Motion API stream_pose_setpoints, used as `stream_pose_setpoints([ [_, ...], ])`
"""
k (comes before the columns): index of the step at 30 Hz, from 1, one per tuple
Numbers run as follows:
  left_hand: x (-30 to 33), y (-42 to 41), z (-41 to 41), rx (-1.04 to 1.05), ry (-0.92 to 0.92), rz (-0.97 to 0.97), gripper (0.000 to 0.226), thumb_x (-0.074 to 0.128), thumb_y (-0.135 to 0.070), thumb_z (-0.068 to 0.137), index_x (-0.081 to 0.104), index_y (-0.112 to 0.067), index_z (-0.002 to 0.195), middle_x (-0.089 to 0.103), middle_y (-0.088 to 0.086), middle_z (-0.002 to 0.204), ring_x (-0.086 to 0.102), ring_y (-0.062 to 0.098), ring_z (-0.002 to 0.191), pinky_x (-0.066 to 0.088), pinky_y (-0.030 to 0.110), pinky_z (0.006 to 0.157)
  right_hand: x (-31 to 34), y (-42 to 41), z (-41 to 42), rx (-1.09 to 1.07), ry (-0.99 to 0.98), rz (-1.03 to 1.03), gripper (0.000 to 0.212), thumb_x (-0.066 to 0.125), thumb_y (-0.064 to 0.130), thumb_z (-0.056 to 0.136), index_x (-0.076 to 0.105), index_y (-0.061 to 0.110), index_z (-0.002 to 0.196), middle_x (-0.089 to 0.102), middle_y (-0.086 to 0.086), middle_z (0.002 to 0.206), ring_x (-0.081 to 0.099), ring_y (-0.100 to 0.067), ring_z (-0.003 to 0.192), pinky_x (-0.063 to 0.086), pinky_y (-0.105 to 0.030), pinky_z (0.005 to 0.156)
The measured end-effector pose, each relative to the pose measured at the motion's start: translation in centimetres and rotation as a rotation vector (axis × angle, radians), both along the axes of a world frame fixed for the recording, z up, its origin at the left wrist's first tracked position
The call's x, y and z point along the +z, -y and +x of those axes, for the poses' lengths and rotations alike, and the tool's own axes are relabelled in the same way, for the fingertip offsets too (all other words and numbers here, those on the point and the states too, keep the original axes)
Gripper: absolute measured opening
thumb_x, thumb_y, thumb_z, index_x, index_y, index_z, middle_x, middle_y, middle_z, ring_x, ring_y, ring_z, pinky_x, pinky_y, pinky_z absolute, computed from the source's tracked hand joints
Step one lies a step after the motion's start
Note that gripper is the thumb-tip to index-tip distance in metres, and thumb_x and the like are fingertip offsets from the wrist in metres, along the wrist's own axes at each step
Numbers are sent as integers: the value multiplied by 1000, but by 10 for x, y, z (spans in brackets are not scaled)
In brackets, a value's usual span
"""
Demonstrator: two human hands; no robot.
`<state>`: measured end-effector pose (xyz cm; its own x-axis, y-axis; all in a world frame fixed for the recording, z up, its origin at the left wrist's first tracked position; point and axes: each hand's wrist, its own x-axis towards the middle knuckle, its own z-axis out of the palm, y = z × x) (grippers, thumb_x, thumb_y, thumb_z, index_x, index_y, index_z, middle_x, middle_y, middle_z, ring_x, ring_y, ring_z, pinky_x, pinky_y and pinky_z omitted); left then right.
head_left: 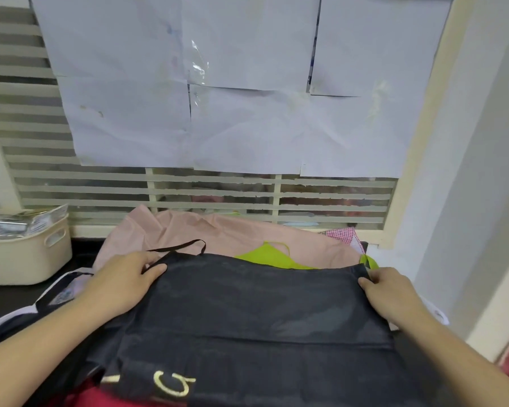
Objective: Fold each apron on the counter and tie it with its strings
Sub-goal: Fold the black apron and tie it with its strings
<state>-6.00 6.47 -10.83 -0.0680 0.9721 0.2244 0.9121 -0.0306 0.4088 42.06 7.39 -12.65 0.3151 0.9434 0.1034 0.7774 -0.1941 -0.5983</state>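
A black apron [247, 304] is lying spread across the near part of the tabletop [83, 254], on top of other cloth. The left hand [124, 280] is gripping the apron's far left corner, thumb on top of the fabric, with a thin black string [177, 249] looping out from between the fingers. The right hand [391, 292] is pinching the far right corner, thumb pressing the upper face and fingers curling underneath. Both hands are holding the far edge taut between them. A pink apron [218, 233] is lying behind the black one, reaching back to the window frame [406, 183], and a lime green apron [271, 255] is resting on it, partly covered by the black edge. A piece of red checked cloth [341, 233] is showing at the far right. A cream basket [27, 254] is standing at the left, apart from the aprons. Sheets of white paper [218, 83] are covering most of the window.
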Motion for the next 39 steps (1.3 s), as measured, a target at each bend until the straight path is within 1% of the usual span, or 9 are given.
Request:
stream_pose_setpoints([
  [5,-4,-48,6,-6,-22,-4,24,53,-45,106,73,-35,113,76,-5,95,68,21,92,56,40,85,-15,-27,5,-88,25,43,35,58,19,101,60,2,70,66,-8,65,61,-26,69,42,-34,59],
  [10,-14,-78,24,-34,-43,-1,20,57,-45,104,69,-32,95,68,-12,83,64,18,84,56,40,78,-34,-35,6,-154,167,89,33,57,27,101,58,10,73,62,-5,68,56,-27,69,44,-37,60],
  [19,-37,-90,41,-69,-210,-9,14,53,-44,106,63,-34,107,64,-17,83,50,5,69,28,15,55,-48,-38,-4,-195,494,54,37,56,28,100,54,11,133,67,-14,103,64,-36,92,50,-41,70],
  [23,-55,-100,36,-93,-73,-50,13,55,-38,105,56,-38,92,68,-13,83,68,19,83,50,32,68,-29,-17,-78,76,505,329,48,60,28,85,56,6,128,56,-17,124,53,-37,109,51,-48,89],
  [27,-57,-93,39,-126,-6,43,20,55,-28,106,73,-29,117,67,-14,92,63,17,85,47,34,74,-58,4,-138,477,438,20,62,26,56,106,15,39,165,7,3,174,5,-25,159,7,-45,129],
  [30,-44,-88,26,21,-7,-66,28,58,-31,103,77,-19,88,76,-3,77,71,25,80,52,36,70,-95,6,-134,510,524,-87,65,3,66,102,-11,47,162,-24,13,168,-19,-19,159,-14,-46,125],
  [33,-22,-87,4,218,715,-252,26,58,-13,99,73,-4,81,75,8,66,71,25,67,56,34,62,-99,6,-129,494,568,-86,64,5,65,103,-14,47,162,-18,12,173,-19,-16,159,-13,-45,125],
  [36,16,-79,-16,197,1294,-235,20,55,-14,98,63,-14,80,57,0,66,51,11,49,43,23,45,-97,9,-133,494,555,-74,71,-8,68,96,-10,45,163,-13,10,174,-15,-17,160,-12,-44,125],
  [39,54,-67,-16,-57,1602,-13,37,59,-23,99,63,-19,135,66,3,90,65,14,69,56,24,62,-97,11,-134,495,543,-63,78,-14,71,90,-6,45,164,-8,9,175,-12,-17,161,-11,-44,125],
])
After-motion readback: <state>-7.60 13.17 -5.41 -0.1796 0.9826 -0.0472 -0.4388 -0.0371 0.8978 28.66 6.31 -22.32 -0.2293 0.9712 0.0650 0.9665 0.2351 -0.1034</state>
